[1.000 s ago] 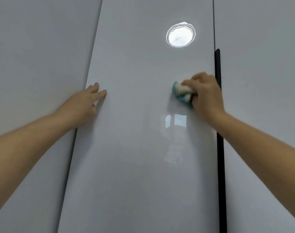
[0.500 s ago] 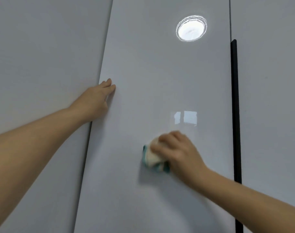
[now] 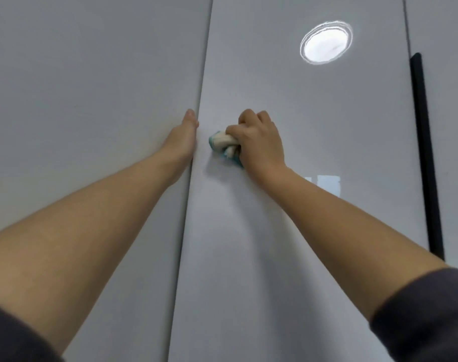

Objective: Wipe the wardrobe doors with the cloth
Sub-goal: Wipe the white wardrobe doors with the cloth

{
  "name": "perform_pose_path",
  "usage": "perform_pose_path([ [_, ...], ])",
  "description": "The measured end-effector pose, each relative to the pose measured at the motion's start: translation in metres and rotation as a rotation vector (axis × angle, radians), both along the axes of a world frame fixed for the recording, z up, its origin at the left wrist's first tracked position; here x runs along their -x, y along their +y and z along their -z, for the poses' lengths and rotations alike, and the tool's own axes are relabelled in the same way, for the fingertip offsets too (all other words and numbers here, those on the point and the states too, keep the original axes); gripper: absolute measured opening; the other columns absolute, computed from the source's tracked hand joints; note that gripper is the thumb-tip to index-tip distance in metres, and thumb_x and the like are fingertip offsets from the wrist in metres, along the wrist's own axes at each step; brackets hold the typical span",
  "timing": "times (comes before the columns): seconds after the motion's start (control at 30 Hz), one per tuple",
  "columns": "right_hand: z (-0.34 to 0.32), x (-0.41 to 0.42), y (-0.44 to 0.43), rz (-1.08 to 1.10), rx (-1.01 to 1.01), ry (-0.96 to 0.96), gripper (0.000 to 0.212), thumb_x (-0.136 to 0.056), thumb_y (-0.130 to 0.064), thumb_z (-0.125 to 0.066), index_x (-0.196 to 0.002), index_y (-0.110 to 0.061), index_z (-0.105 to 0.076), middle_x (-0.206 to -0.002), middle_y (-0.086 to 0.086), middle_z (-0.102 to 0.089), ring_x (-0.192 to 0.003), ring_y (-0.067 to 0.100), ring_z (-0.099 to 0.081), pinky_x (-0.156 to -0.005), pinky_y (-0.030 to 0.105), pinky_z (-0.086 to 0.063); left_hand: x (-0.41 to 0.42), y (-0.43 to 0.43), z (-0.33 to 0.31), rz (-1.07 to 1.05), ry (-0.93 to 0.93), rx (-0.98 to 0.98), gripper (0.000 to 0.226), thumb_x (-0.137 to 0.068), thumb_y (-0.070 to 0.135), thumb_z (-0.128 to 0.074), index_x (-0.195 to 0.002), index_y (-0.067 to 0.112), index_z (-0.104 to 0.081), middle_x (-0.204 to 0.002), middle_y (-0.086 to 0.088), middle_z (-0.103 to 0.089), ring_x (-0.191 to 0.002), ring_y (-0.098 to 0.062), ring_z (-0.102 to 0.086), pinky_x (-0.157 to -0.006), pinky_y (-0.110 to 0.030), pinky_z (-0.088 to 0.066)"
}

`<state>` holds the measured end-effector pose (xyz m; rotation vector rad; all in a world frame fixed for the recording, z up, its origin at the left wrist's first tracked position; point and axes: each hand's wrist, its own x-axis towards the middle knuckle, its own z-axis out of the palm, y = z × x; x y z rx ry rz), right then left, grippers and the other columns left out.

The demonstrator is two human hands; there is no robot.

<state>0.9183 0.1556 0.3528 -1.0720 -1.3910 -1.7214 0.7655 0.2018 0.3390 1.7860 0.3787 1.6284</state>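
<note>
While the left hand [image 3: 182, 137] lies flat, the right hand [image 3: 259, 142] clutches the cloth [image 3: 222, 143] beside it.

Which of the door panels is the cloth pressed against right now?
The middle glossy panel, the one reflecting the round ceiling light. The right hand presses the cloth near its left edge; the neighbouring panels have no cloth on them.

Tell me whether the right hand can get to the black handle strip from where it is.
Probably yes: the right hand, gripping the cloth, has bare door between it and the black handle strip.
</note>
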Motion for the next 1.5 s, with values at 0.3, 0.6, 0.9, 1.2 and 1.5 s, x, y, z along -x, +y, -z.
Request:
perform_pose_path([
  [0.3, 0.013, 0.028, 0.030, 0.020, -0.005, -0.150, 0.018, -0.050, -0.006, -0.078, -0.060, -0.015, -0.066, -0.071, 0.006, -0.057, -0.063, 0.029, -0.053, -0.049, 0.030, -0.036, -0.003, 0.005, -0.009, 0.073, -0.087, 0.027, 0.052, -0.103, 0.045, -0.017, -0.117, 0.014, -0.056, -0.117, 0.007, -0.056, -0.114, -0.007, -0.052, -0.107, -0.024, -0.031],
  [0.6, 0.135, 0.021, 0.030, -0.118, 0.188, -0.313, 0.007, -0.079, -0.015, -0.065, -0.072, -0.017, -0.066, -0.079, 0.004, -0.058, -0.071, 0.025, -0.050, -0.056, 0.034, -0.035, 0.004, -0.008, 0.003, -0.015, 0.055, -0.027, 0.051, -0.103, 0.036, -0.024, -0.138, 0.003, -0.043, -0.130, -0.003, -0.055, -0.125, -0.016, -0.049, -0.103, -0.024, -0.030],
  [0.9, 0.208, -0.008, -0.009, -0.041, 0.493, -0.541, 0.012, -0.088, -0.017, -0.060, -0.078, -0.024, -0.062, -0.087, -0.001, -0.057, -0.074, 0.022, -0.051, -0.060, 0.033, -0.035, 0.001, -0.006, 0.031, -0.479, 0.613, -0.387, 0.032, -0.092, -0.003, -0.030, -0.121, -0.001, -0.045, -0.146, -0.015, -0.033, -0.136, -0.029, -0.032, -0.099, -0.025, -0.027],
  [1.2, 0.055, -0.038, -0.040, 0.008, 0.105, -0.163, 0.031, -0.077, -0.012, -0.042, -0.085, -0.017, -0.072, -0.091, 0.010, -0.064, -0.075, 0.033, -0.056, -0.057, 0.034, -0.041, -0.001, 0.005, 0.036, -0.603, 0.743, -0.551, 0.077, -0.087, -0.010, -0.031, -0.152, 0.029, -0.016, -0.160, -0.010, 0.000, -0.146, -0.026, -0.013, -0.114, -0.029, -0.021],
  [1.5, 0.187, -0.058, -0.068, -0.065, 0.317, -0.289, 0.036, -0.102, -0.012, -0.036, -0.092, -0.013, -0.071, -0.094, 0.009, -0.064, -0.081, 0.028, -0.051, -0.064, 0.035, -0.042, -0.002, 0.008, 0.043, -0.641, 0.791, -0.712, 0.070, -0.091, -0.008, -0.029, -0.152, 0.022, -0.012, -0.160, 0.007, 0.007, -0.148, -0.017, 0.002, -0.118, -0.031, -0.014],
])
